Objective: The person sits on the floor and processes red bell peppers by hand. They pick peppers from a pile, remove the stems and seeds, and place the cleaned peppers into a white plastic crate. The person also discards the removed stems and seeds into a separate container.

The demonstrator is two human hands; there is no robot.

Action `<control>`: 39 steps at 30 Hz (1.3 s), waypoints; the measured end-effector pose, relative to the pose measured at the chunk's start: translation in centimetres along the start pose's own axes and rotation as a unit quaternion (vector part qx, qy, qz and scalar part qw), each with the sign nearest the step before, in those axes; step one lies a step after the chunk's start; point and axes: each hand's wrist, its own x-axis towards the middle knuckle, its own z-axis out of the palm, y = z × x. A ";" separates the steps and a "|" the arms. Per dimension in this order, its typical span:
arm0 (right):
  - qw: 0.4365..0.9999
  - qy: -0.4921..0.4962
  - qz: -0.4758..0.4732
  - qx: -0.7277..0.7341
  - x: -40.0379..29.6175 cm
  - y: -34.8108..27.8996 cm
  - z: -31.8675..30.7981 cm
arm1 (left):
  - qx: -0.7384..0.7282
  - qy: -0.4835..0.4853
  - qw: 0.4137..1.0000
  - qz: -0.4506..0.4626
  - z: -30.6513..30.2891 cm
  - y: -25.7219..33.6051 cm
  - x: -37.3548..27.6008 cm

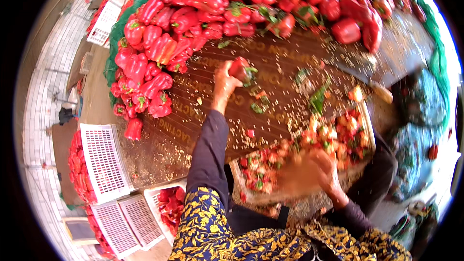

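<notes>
My left hand (225,79) is closed around a red bell pepper (239,69) with a green stem, over the brown board table (268,116) scattered with pale seeds. My right hand (322,170) is over a crate (302,195) filled with pepper cores and scraps (339,143); motion blurs its fingers, and whether it holds anything cannot be told. A large heap of whole red bell peppers (188,18) curves along the far and left part of the table. Bits of stem and a green leaf (320,98) lie between my hands and the heap.
White perforated plastic crates (105,163) stand at the left, near a white crate (150,197) holding cut red pepper pieces (170,203). Green netting (117,40) edges the heap. Filled blue-green mesh sacks (417,152) stand at the right. A wooden handle (382,92) lies at the table's right edge.
</notes>
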 end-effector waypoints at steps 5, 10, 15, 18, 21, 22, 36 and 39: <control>0.995 -0.002 -0.087 -0.041 -1.3 -1.1 -1.3 | -0.031 -0.041 0.998 -0.035 3.2 10.6 -13.7; 0.995 0.020 -0.084 -0.055 -2.0 1.0 -3.4 | -0.049 -0.058 0.996 -0.043 5.7 15.4 -24.3; 0.966 -0.071 -0.067 -0.241 -1.8 5.9 -1.3 | -0.189 -0.022 0.972 -0.135 12.6 12.4 -29.8; 0.888 -0.088 -0.069 -0.446 -2.2 6.4 -0.6 | -0.135 -0.011 0.980 -0.143 13.4 11.4 -29.8; 0.856 -0.117 -0.108 -0.493 -1.7 6.9 -0.3 | -0.085 -0.076 0.992 -0.048 12.7 10.8 -29.0; 0.849 -0.140 -0.118 -0.496 -1.3 6.9 0.0 | -0.074 -0.095 0.993 -0.010 12.3 11.0 -28.9; 0.819 -0.238 0.152 -0.500 2.8 5.9 4.7 | -0.146 -0.053 0.975 -0.160 14.7 8.6 -30.5; 0.810 -0.303 0.060 -0.498 2.4 8.2 6.2 | -0.036 -0.030 0.991 -0.128 14.2 5.9 -31.6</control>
